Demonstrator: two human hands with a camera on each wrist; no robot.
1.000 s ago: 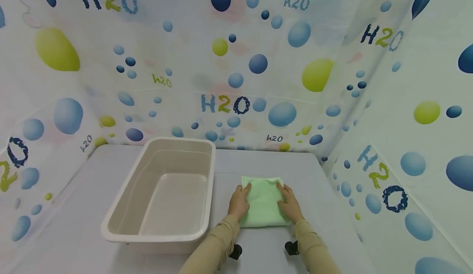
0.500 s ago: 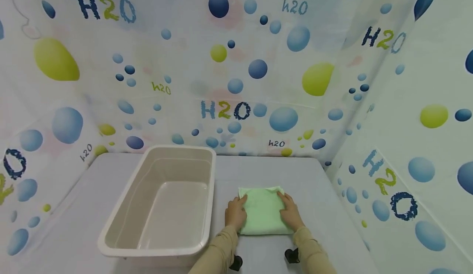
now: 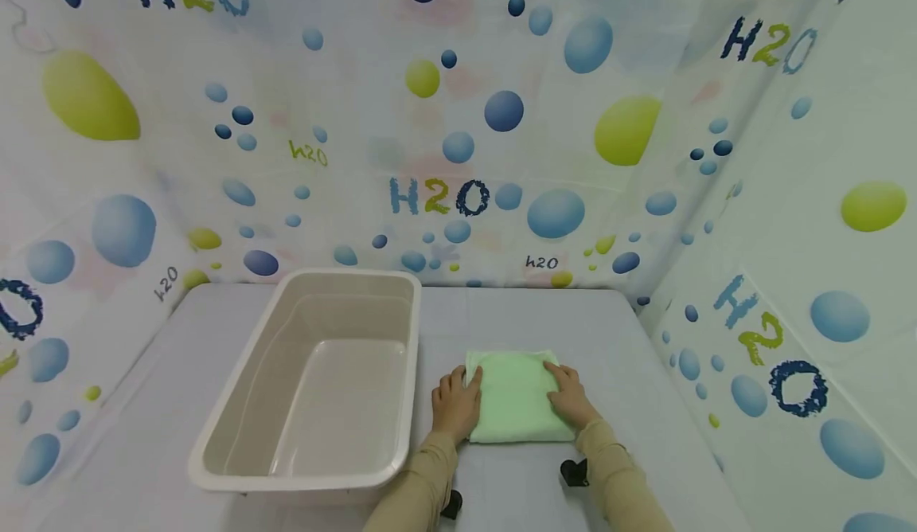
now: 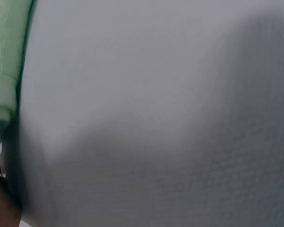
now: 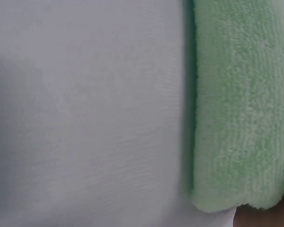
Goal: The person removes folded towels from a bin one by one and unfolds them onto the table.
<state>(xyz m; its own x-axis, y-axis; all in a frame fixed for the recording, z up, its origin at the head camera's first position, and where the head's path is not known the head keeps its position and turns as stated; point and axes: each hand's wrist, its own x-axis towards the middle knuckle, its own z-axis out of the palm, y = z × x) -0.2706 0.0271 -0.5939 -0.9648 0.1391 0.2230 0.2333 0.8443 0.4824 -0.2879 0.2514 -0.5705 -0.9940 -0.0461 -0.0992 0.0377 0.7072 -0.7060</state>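
A folded light green towel (image 3: 521, 400) lies flat on the table, a neat square with a fuzzy surface. My left hand (image 3: 456, 403) rests along its left edge, fingers straight and the thumb side touching the cloth. On the opposite side, my right hand (image 3: 573, 398) touches the upper right edge with extended fingers. In the left wrist view, the layered towel edge (image 4: 9, 42) shows at upper left, with part of the hand (image 4: 2, 203) below it. The right wrist view shows the thick folded edge of the towel (image 5: 244, 104); a sliver of hand (image 5: 265, 215) appears beneath.
A large beige plastic basin (image 3: 413, 357) stands left of the towel, its rim close to my left forearm, with nothing inside. The white-covered table (image 3: 516, 317) ends at a patterned curtain (image 3: 358, 118) behind, with another side of it on the right.
The left hand's fingers have spread and moved slightly off the towel's left edge. The towel's upper edge looks straighter, its raised right corner now flatter. The head view has shifted slightly.
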